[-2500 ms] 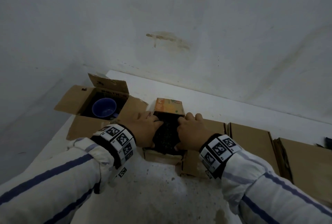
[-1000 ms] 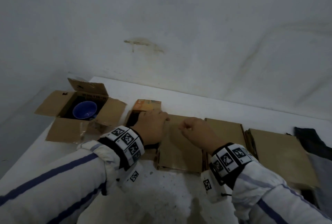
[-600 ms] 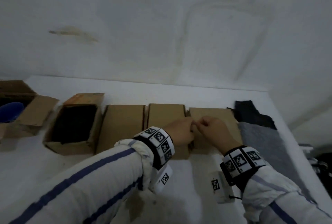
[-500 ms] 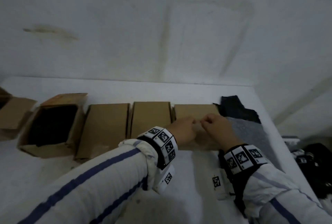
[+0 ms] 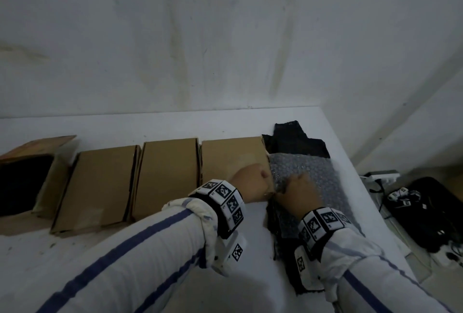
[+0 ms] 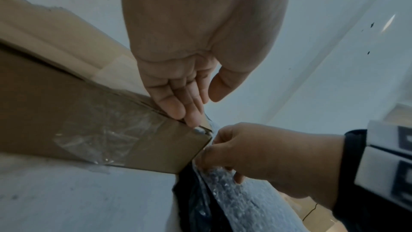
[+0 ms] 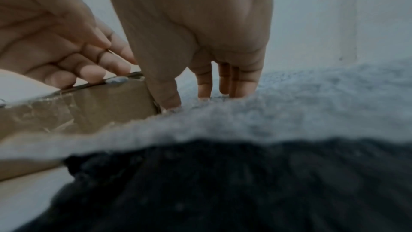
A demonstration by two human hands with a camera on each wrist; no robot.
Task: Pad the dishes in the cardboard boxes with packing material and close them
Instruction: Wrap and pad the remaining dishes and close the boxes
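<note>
Right grip (image 5: 298, 194) pinches the near-left edge of the bubble wrap sheet (image 5: 313, 174). In the left wrist view its fingers curl round that edge, with one fingertip showing beneath the film. Left grip (image 5: 250, 184) holds nothing: its fingers are nearly straight and rest on the top corner of the rightmost closed box (image 5: 230, 157), with the thumb held apart.

The sheet looks very light and limp, and I judge it would sag and fold if lifted by one point. Its film is probably a little slick, and the bubbles will crush but not break. An edge or a corner is the sensible hold, with a second pinch further along to keep it spread. It lies flat on the desk (image 5: 150, 124) at 3 o'clock of that box, touching its side. The long axis runs from 6 to 12 o'clock, and the far end points at the wall.

A black padding sheet (image 5: 295, 142) lies under it and shows past its 12 o'clock and 6 o'clock ends. It looks soft too, and I cannot tell whether the pinch takes in both layers.

The box under the left fingers is stiff cardboard, with clear tape (image 6: 100, 138) wrinkled across its near face. At 9 o'clock of it stand two more closed boxes (image 5: 167, 174) in the same row. Beyond them is an open box (image 5: 50, 182) with dark padding inside; no dish is visible in it. Off the desk at 3 o'clock lie a dark bag (image 5: 426, 212) and cables.
</note>
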